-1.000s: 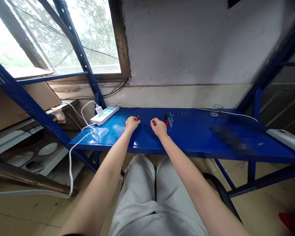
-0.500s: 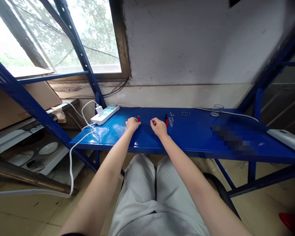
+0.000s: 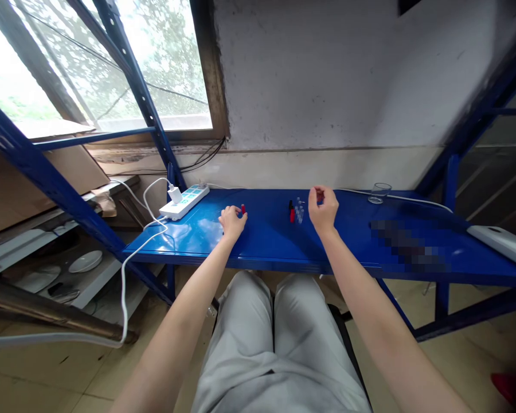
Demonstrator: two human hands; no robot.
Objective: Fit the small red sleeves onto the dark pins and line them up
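Evidently pinching a small red cylinder (image 3: 243, 209) in the left hand (image 3: 233, 222), thumb and fingertips set narrow around it, more or less upright over the blue tabletop (image 3: 262, 246); cannot tell whether touching the surface, with the lower end hidden by the thumb. Further right, holding the right hand (image 3: 324, 209) above the rear part of the tabletop, fingers curled toward the thumb with a small gap between; cannot tell whether grasping anything inside the shadowed curl. Between both hands, nearer the right: a red piece (image 3: 292, 215), just in front of a black piece (image 3: 290, 204) and beside a cluster of small transparent pieces (image 3: 299, 212). Off to the left, a white power strip (image 3: 191, 201) with a white plug (image 3: 174, 194) seated in it. Toward the right rear, a clear glass tumbler (image 3: 379, 194); nearer the front, a dark pixelated object (image 3: 408, 244).
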